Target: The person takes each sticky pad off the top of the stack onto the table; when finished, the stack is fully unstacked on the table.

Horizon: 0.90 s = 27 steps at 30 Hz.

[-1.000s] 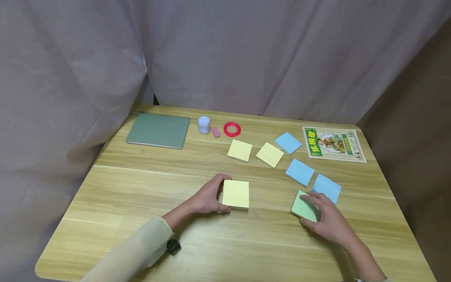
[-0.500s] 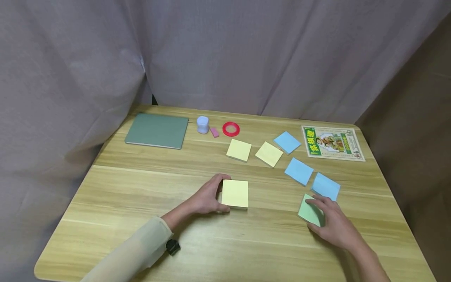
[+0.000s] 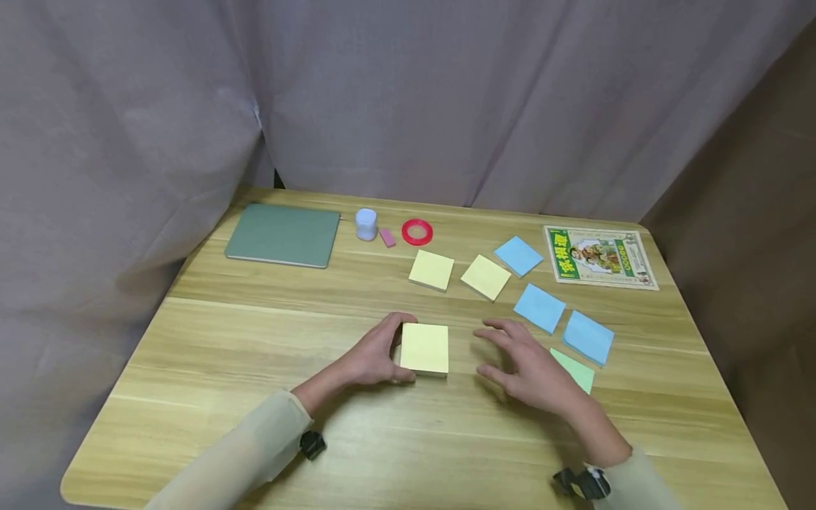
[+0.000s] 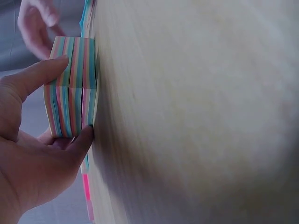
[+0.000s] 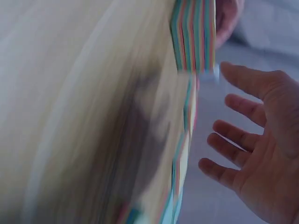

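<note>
A thick sticky-note pad [image 3: 424, 348] with a yellow top lies on the wooden table [image 3: 255, 333]; its side shows striped colours [image 4: 72, 86] in the left wrist view. My left hand [image 3: 376, 352] grips the pad's left side, thumb on one edge and fingers round the other. My right hand [image 3: 519, 361] hovers just right of the pad, fingers spread and holding nothing. A single green note [image 3: 576, 370] lies behind that hand, partly hidden by it.
Two yellow notes [image 3: 432, 269] [image 3: 486, 277] and three blue notes [image 3: 519, 256] [image 3: 539, 308] [image 3: 588, 337] are spread across the right half. At the back lie a green notebook [image 3: 283, 235], a white cup [image 3: 366, 224], a pink eraser [image 3: 387, 238], a red tape ring [image 3: 417, 231] and a picture card [image 3: 599, 257].
My right hand has let go of the green note, left it flat on the table, and moved left towards the pad. The left hand has stayed on the pad.
</note>
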{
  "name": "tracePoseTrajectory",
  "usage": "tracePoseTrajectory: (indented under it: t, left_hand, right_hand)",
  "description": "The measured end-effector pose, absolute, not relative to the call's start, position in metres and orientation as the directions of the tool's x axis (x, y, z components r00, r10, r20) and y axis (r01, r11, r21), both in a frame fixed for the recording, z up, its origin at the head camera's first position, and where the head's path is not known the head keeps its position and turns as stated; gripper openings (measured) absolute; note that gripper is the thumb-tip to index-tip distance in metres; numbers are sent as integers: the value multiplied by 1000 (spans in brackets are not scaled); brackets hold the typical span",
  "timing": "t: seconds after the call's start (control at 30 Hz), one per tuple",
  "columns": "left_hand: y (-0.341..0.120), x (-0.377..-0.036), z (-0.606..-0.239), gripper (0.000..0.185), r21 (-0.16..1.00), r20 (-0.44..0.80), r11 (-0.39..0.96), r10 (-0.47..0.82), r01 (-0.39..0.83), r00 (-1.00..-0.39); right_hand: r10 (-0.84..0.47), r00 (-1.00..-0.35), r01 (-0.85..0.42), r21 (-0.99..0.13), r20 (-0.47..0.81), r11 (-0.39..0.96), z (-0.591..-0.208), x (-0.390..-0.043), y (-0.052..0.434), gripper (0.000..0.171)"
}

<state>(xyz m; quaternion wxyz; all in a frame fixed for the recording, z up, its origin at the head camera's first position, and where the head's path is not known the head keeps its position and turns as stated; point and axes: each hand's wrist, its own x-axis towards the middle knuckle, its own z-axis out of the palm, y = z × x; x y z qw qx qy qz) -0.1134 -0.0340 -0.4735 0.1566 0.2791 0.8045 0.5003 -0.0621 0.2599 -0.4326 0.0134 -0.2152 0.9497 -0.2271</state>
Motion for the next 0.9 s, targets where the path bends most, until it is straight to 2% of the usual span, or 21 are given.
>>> tracePoseTrajectory:
  t: [0.23,0.5,0.63,0.9]
  left_hand:
    - [-33,-115,-474,88,879,18,366,615,306,-788]
    - [-33,-114,-473,93,849,8,417,606,325,-796]
    - [-32,-114,-474,94,832,3,442,601,335,-800]
    - [-33,-115,-474,90,803,22,462,608,376,-793]
  right_hand:
    - [-543,-838,-495,-491,52,717,-440,-84,209,71]
    - [-619,-783,-562,-485,53,670,-443,-91,184,79]
    - [-618,-784,-572,-448,52,687,-444,-90,182,74]
    - [-536,-844,-483,-439,4,758,-439,-83,198,70]
